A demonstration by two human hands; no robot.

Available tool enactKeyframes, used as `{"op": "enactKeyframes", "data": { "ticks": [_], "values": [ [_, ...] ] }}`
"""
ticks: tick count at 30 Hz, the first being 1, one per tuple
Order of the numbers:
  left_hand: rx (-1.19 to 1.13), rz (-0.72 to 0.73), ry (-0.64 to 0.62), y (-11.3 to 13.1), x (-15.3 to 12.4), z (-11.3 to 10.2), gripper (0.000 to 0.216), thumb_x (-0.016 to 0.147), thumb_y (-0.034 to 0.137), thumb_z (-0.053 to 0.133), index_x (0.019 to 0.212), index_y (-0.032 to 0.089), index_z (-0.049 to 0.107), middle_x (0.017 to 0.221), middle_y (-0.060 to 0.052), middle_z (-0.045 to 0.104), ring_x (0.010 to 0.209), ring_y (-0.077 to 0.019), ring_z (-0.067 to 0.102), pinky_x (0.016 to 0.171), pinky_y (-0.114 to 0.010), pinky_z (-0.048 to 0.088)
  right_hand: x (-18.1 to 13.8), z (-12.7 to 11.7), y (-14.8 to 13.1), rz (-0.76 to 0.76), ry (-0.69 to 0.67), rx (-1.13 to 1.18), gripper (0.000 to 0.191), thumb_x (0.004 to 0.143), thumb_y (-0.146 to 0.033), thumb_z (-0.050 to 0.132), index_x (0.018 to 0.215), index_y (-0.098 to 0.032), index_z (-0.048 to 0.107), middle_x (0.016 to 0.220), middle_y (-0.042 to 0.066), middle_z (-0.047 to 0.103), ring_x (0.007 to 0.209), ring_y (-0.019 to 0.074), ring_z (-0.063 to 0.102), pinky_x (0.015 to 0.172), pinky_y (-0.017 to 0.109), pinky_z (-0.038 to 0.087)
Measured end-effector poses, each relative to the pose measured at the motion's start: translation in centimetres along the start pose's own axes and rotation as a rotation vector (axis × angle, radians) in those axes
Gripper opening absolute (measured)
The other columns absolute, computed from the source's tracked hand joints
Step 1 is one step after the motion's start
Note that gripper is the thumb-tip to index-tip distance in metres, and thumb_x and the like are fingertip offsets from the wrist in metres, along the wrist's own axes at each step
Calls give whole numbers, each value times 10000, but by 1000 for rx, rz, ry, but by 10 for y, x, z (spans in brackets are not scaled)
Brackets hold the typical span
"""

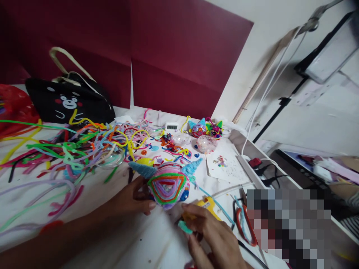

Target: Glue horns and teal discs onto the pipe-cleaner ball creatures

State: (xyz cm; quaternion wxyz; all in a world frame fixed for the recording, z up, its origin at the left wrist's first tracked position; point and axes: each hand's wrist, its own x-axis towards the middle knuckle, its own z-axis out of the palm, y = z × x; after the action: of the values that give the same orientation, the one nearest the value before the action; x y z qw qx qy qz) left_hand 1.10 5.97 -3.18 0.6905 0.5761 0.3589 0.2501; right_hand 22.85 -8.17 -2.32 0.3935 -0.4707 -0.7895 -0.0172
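My left hand (137,201) is closed on the lower left side of a creature head (168,185) made of coloured pipe cleaners. Two light-blue horns stick out at its top, and rings of green, orange, red and purple cover its front. Just below and to the right, my right hand (215,235) pinches a small turquoise piece (185,226). An orange-yellow bit shows by the same fingers; its kind is unclear. Partly behind that hand lies a yellow plastic object (209,207), and to its right are scissors with orange-red handles (254,235).
Tangled pipe cleaners (70,149) cover the table's left side. A small digital clock (171,126), two finished heads (198,129), a clear round container (206,144) and a paper with a drawing (223,166) stand farther back. A black bag (67,102) sits back left; cables lie right.
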Motion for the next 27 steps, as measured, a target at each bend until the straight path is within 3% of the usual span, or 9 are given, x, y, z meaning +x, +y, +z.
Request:
{"op": "enactKeyframes", "data": {
  "ticks": [4,10,18,27],
  "values": [
    [-8,-8,8,2,0,1,734,635,342,805,1256,245,425,1389,-118,496,850,-196,629,588,-254,511,2,4,-4,-56,84,-144,154,966,-197,427,967,-178,579,1157,149,705,840,188,734,645,250,570],
    [13,1,-3,2,1,2,821,623,354,812,1318,262,384,1385,-131,498,889,-223,639,592,-266,521,8,7,-5,-114,132,-217,240,996,-204,373,907,-167,593,1085,157,733,847,185,737,618,237,572],
    [26,2,1,-2,2,-1,815,647,383,798,1348,275,398,1328,-123,551,955,-266,639,602,-282,529,8,5,-4,-103,99,-219,265,997,-201,366,894,-161,607,1098,171,725,713,171,729,578,246,566],
    [-2,19,-10,-2,0,-1,741,667,394,799,1290,259,423,1436,-122,438,834,-177,619,583,-255,520,5,12,0,-96,67,-174,259,1009,-213,348,935,-162,590,934,131,742,731,172,719,566,239,553]
  ]
}}
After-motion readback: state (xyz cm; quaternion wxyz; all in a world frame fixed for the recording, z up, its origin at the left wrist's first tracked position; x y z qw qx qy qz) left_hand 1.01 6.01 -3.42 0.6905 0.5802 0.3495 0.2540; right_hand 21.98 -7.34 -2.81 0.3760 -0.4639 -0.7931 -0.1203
